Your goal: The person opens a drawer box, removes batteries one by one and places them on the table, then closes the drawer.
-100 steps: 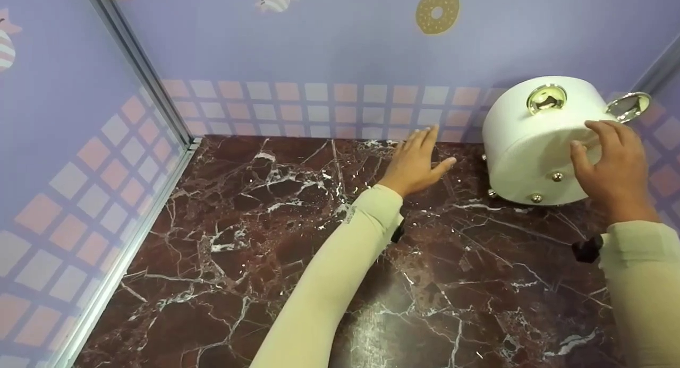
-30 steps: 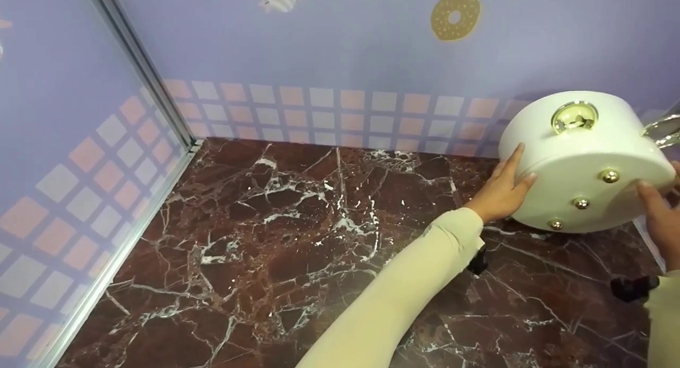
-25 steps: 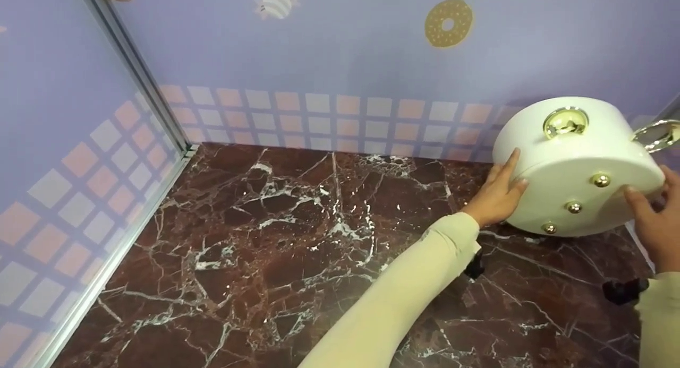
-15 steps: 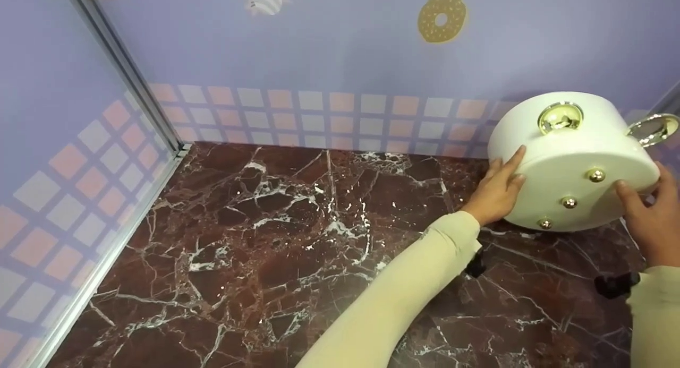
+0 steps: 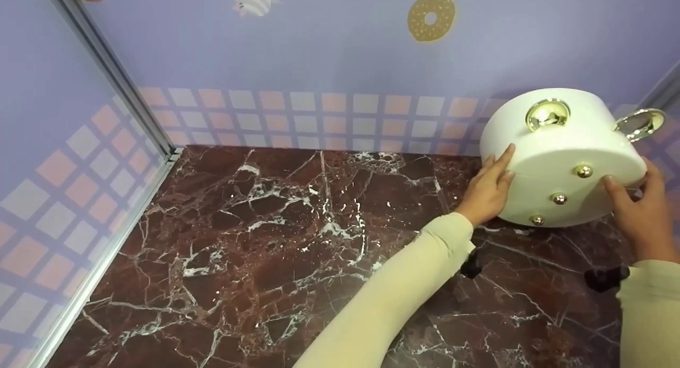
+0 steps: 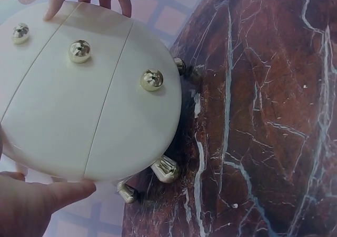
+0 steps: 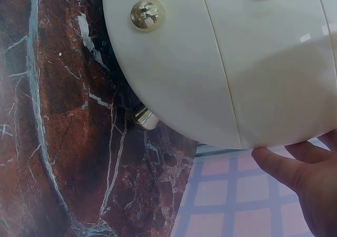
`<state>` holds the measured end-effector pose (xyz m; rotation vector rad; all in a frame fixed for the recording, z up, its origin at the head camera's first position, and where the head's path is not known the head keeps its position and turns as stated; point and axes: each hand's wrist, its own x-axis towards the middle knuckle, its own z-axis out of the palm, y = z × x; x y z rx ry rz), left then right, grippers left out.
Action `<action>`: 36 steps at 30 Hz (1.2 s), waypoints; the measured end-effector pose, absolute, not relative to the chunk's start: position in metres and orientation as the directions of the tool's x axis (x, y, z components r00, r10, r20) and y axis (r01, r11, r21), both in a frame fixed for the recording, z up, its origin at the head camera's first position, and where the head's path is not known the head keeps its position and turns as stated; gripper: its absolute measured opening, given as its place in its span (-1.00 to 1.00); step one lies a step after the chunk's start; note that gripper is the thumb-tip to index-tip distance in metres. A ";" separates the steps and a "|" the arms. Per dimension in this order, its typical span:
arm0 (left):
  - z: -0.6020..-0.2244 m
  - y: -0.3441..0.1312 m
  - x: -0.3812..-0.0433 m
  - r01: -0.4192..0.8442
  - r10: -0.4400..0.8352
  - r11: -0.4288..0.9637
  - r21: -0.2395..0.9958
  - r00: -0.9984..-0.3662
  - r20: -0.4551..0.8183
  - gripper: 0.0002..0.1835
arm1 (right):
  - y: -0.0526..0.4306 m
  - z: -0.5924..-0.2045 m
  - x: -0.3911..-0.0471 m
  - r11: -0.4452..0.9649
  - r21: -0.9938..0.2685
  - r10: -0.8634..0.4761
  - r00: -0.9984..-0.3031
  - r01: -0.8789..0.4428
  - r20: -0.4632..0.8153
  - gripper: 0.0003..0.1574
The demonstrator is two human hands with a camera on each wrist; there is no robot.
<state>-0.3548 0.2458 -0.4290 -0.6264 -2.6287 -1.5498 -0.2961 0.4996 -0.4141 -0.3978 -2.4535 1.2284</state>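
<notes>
A white round drum-shaped box (image 5: pixel 536 187) stands tilted against the back wall at the right in the head view. Seams divide its front, which carries three gold knobs (image 6: pixel 80 51); gold rings project from its rim. My left hand (image 5: pixel 484 197) grips the left side, fingers along the rim and thumb on the front edge. On the opposite side, my right hand (image 5: pixel 644 214) holds the edge with its thumb in front and fingers behind, partly hidden. Small gold feet (image 6: pixel 166 168) show below the box in the left wrist view.
Dark red marbled tabletop (image 5: pixel 265 251) stretches left and forward of the box. A lilac wall (image 5: pixel 319 49) with checks and sweets rises behind, and another panel (image 5: pixel 48 145) closes the left side along a metal strip.
From 3.3 seconds ago, my left hand has moved right onto the box's side, and my right hand from its front to its right edge. Over the last second both have kept hold.
</notes>
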 end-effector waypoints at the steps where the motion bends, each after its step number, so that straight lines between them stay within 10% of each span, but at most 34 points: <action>1: -0.429 0.245 -0.355 0.354 0.325 0.421 0.835 -0.918 0.226 -0.44 | 0.499 -0.414 -0.296 0.576 -0.812 0.405 -0.895 0.089 0.189 -0.18; 36: -0.439 0.156 -0.333 0.415 0.235 0.438 0.797 -0.909 0.344 -0.44 | 0.416 -0.414 -0.281 0.673 -0.734 0.358 -0.909 0.091 0.216 -0.15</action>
